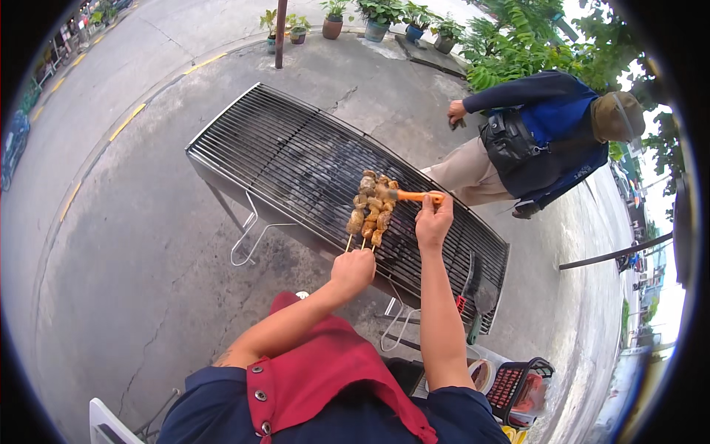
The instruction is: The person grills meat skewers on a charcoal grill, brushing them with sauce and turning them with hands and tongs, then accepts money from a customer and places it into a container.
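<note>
Three bamboo skewers of browned meat pieces (372,208) lie side by side over the charcoal grill (310,125). My left hand (354,271) grips the bare ends of the skewers at the grill's near edge. In my right hand (434,221) is a basting brush with an orange handle (413,196). Its bristles, blurred, rest against the upper part of the meat. Under the wire grate, grey and dark charcoal (327,166) shows through the bars.
Tongs with a red grip (461,303) and a spatula-like tool (487,297) lie at the grate's right end. Wire handles (244,244) stick out from the grill's near side. Beyond it walks a person (532,139). A black plastic basket (507,388) stands at lower right, a white chair (111,424) lower left.
</note>
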Action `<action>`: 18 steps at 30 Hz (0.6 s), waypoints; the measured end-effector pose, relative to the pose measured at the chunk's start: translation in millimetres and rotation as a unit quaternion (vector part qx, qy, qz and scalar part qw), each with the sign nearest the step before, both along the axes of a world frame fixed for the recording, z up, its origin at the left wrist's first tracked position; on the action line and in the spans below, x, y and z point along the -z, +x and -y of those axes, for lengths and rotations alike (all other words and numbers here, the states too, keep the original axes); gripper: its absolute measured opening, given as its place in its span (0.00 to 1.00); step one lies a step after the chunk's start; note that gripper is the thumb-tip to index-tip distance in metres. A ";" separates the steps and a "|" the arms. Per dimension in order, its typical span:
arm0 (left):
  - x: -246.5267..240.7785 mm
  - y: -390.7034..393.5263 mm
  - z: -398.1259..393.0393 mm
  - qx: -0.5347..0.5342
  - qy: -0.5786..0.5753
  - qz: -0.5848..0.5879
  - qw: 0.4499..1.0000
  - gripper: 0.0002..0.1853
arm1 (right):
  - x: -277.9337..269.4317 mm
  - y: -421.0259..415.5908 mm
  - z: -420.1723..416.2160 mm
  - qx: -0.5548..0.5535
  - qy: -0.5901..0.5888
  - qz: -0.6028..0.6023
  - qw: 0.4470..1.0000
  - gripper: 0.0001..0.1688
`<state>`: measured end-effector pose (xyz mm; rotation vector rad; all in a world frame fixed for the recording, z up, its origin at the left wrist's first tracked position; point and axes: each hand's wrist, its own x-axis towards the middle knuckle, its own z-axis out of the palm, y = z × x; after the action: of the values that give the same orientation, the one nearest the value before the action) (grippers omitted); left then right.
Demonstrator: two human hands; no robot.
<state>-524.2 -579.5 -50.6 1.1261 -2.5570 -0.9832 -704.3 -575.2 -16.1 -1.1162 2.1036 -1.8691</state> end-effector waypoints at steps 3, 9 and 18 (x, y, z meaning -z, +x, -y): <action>-13.6 10.1 2.5 -0.006 0.007 -0.021 1.000 0.18 | 1.8 20.3 2.2 -0.013 -0.006 -0.297 0.955 0.07; -9.2 40.5 19.6 -0.050 0.016 -0.093 0.994 0.16 | -26.0 57.2 -10.4 -0.064 -0.005 -0.369 0.927 0.12; -21.4 34.6 19.3 -0.088 0.022 -0.131 0.987 0.14 | -27.8 60.2 3.6 -0.086 0.040 -0.329 0.939 0.11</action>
<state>-489.6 -598.8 -29.2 1.1274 -2.2020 -1.0683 -644.1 -578.7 11.7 -2.0466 2.2388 -1.4357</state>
